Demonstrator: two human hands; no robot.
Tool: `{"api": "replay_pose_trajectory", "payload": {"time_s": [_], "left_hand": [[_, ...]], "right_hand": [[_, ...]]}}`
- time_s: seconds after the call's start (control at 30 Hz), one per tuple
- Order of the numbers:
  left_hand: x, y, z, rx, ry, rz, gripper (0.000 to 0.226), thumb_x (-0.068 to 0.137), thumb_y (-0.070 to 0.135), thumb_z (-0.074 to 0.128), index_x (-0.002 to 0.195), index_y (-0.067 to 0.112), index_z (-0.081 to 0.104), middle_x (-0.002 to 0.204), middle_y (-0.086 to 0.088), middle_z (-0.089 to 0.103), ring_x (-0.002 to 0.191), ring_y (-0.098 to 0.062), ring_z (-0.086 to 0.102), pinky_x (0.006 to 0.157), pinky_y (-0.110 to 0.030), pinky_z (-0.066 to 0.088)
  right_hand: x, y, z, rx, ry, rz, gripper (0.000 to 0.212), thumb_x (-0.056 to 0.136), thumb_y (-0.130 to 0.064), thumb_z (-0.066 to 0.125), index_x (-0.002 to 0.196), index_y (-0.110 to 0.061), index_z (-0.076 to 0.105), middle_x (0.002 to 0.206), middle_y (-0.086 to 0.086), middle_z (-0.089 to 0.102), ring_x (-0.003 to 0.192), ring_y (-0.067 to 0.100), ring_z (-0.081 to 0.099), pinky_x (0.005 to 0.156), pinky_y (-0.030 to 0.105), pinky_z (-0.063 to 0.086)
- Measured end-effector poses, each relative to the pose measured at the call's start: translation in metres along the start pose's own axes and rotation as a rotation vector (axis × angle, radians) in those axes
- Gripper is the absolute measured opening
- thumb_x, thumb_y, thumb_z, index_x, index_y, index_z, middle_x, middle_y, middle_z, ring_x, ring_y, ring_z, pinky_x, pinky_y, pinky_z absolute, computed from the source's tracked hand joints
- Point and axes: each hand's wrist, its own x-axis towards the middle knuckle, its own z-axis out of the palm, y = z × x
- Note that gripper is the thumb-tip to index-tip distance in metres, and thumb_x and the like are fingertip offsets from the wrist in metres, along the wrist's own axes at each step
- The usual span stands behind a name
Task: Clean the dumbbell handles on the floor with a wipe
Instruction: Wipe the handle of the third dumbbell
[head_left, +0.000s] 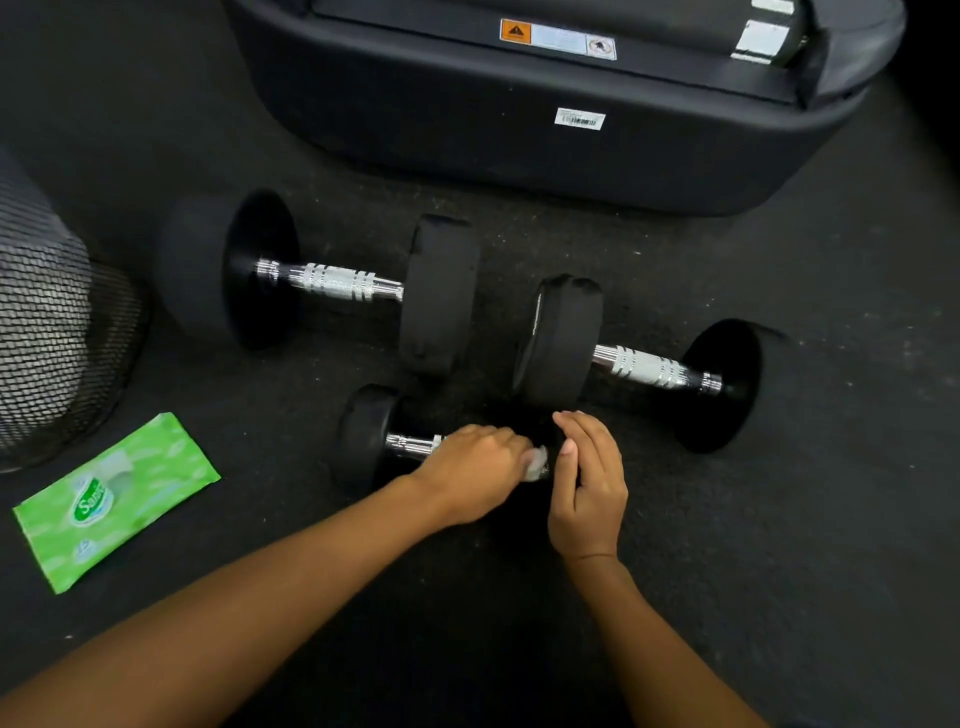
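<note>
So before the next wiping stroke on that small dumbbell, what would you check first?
1. Wipe in the left hand: ok, a bit pokes out past the fingers.
2. Left hand around the small dumbbell's handle: ok, curled over it.
3. Right hand steadying the right end: cannot tell, that end is in shadow.
4. Left larger dumbbell and right larger dumbbell already wiped: cannot tell.
5. Green wipe pack within reach: looks ok, lying to the left.

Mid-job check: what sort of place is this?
Probably a gym or workout room: dumbbells lie on speckled rubber-like flooring, with the black base of an exercise machine, warning sticker on it, behind them.
</note>
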Motion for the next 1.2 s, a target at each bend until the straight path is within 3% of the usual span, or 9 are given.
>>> {"api": "replay_pose_trajectory", "payload": {"time_s": [0.07, 0.17, 0.27, 0.3, 0.4, 0.5, 0.8, 1.0, 1.2], "left_hand": [[-0.002, -0.008, -0.001, 0.045, 0.01, -0.055, 0.01, 0.087, 0.016, 0.06, 0.08, 0.01, 0.064, 0.073, -0.008, 0.066, 0.064, -0.028, 0.065, 0.059, -0.035, 0.052], [0.006, -0.003, -0.003, 0.096, -0.011, -0.153, 0.028, 0.097, 0.021, 0.043, 0.085, 0.007, 0.064, 0.084, -0.012, 0.068, 0.076, -0.032, 0.065, 0.068, -0.038, 0.049], [0.008, 0.011, 0.001, 0.028, 0.097, -0.03, 0.016, 0.083, 0.015, 0.064, 0.068, 0.01, 0.063, 0.062, -0.008, 0.064, 0.053, -0.026, 0.062, 0.05, -0.03, 0.049], [0.005, 0.011, 0.006, -0.014, 0.146, 0.001, 0.014, 0.082, 0.015, 0.062, 0.069, 0.012, 0.064, 0.062, -0.005, 0.064, 0.051, -0.023, 0.061, 0.05, -0.028, 0.05], [-0.008, 0.0, 0.009, -0.12, 0.145, -0.005, 0.037, 0.088, 0.03, 0.038, 0.097, 0.014, 0.07, 0.088, 0.0, 0.071, 0.077, -0.016, 0.067, 0.072, -0.026, 0.053], [-0.015, -0.012, 0.008, -0.103, 0.158, 0.009, 0.042, 0.088, 0.038, 0.039, 0.11, 0.016, 0.068, 0.101, 0.004, 0.07, 0.09, -0.011, 0.065, 0.083, -0.024, 0.047], [-0.017, -0.005, 0.008, -0.115, 0.222, 0.088, 0.032, 0.085, 0.03, 0.048, 0.099, 0.011, 0.07, 0.1, -0.002, 0.067, 0.091, -0.015, 0.063, 0.082, -0.026, 0.045], [-0.01, 0.006, 0.015, -0.135, 0.259, 0.049, 0.026, 0.074, 0.017, 0.072, 0.098, 0.008, 0.066, 0.099, -0.005, 0.065, 0.089, -0.019, 0.061, 0.079, -0.03, 0.048], [-0.016, -0.003, 0.01, -0.11, 0.267, 0.112, 0.021, 0.077, 0.017, 0.069, 0.095, 0.006, 0.068, 0.099, -0.006, 0.066, 0.09, -0.019, 0.062, 0.084, -0.026, 0.043]], "right_hand": [[0.0, 0.0, 0.0, 0.001, -0.001, -0.001, 0.037, 0.094, -0.018, 0.035, 0.112, -0.003, 0.063, 0.115, 0.007, 0.062, 0.115, 0.013, 0.051, 0.1, 0.04, 0.041], [0.0, 0.001, 0.001, -0.004, -0.002, 0.004, 0.037, 0.094, -0.018, 0.035, 0.113, -0.003, 0.064, 0.115, 0.008, 0.063, 0.115, 0.014, 0.052, 0.098, 0.043, 0.042], [0.0, 0.001, 0.0, 0.0, -0.002, 0.007, 0.037, 0.094, -0.018, 0.035, 0.112, -0.002, 0.064, 0.115, 0.009, 0.063, 0.115, 0.014, 0.051, 0.098, 0.043, 0.042], [0.0, 0.001, 0.0, -0.001, -0.002, 0.011, 0.038, 0.094, -0.018, 0.035, 0.112, -0.002, 0.064, 0.116, 0.009, 0.063, 0.115, 0.014, 0.051, 0.099, 0.043, 0.041], [0.0, 0.001, 0.0, 0.001, -0.002, 0.01, 0.038, 0.094, -0.019, 0.035, 0.112, -0.002, 0.064, 0.116, 0.008, 0.062, 0.115, 0.013, 0.05, 0.099, 0.041, 0.041], [0.0, 0.001, 0.001, -0.001, 0.006, 0.007, 0.038, 0.094, -0.019, 0.035, 0.112, -0.003, 0.064, 0.115, 0.008, 0.062, 0.115, 0.015, 0.052, 0.098, 0.042, 0.042], [0.0, 0.001, 0.001, 0.006, 0.007, 0.016, 0.038, 0.094, -0.02, 0.035, 0.112, -0.003, 0.064, 0.115, 0.008, 0.062, 0.115, 0.014, 0.051, 0.097, 0.041, 0.042], [0.001, 0.003, 0.002, -0.005, 0.009, 0.012, 0.038, 0.094, -0.019, 0.035, 0.112, -0.003, 0.064, 0.115, 0.008, 0.063, 0.114, 0.015, 0.052, 0.099, 0.039, 0.042], [0.0, 0.001, 0.001, -0.005, -0.004, 0.026, 0.037, 0.094, -0.02, 0.035, 0.113, -0.005, 0.063, 0.116, 0.007, 0.062, 0.115, 0.012, 0.05, 0.101, 0.034, 0.04]]}}
